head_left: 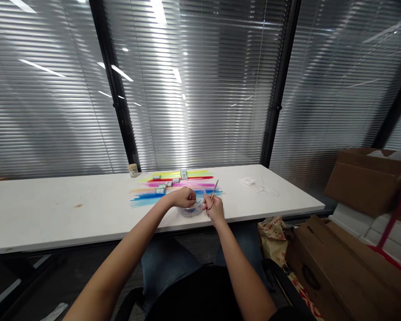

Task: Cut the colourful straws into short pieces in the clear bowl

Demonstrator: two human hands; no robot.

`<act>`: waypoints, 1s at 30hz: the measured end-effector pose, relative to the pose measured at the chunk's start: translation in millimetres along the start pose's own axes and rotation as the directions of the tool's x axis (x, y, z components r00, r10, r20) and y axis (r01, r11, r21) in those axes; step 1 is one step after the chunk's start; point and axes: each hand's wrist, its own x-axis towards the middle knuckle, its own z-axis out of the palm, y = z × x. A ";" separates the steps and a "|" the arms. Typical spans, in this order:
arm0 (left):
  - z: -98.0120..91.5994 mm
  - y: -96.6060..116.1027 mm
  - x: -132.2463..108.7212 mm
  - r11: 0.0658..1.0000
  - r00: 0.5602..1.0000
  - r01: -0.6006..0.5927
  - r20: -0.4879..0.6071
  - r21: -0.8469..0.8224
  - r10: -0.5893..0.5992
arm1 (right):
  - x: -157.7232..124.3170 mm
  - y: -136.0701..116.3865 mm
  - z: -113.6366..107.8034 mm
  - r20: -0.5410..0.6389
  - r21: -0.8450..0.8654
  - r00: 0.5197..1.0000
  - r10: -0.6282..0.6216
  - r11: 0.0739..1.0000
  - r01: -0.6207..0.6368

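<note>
My left hand [185, 197] is over a clear round bowl [190, 212], its fingers curled down at the rim. What they pinch, if anything, is too small to make out. Small bluish bits show inside the bowl. To the right of it, my right hand [215, 210] is closed on a pair of scissors [214, 189], whose blades point up and away from me. A thin pale strand [198, 186] arcs between the two hands. Just behind them lie bundles of long thin strips: blue [143, 196], pink [200, 184], red [203, 178] and yellow [200, 172], several with paper labels.
The white table [53, 209] ends a little beyond the right side. A small jar [132, 170] stands at the back edge. White crumpled material with a thin loop [267, 190] lies to the right. Cardboard boxes [361, 178] and a paper bag [272, 234] are at the right.
</note>
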 end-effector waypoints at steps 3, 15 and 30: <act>2.6 -2.9 1.1 0.999 1.000 -0.022 -0.013 0.031 0.022 | 0.1 0.1 0.0 0.002 -0.016 1.000 -0.003 1.000 0.003; 3.1 -3.1 1.7 0.998 1.000 -0.013 -0.002 0.061 0.013 | -0.3 -2.1 0.6 0.004 -0.001 1.000 -0.005 1.000 0.005; 2.6 -1.2 1.3 0.998 0.999 0.024 -0.041 0.064 -0.022 | 0.1 -0.3 -0.3 0.001 -0.013 1.000 -0.014 1.000 0.014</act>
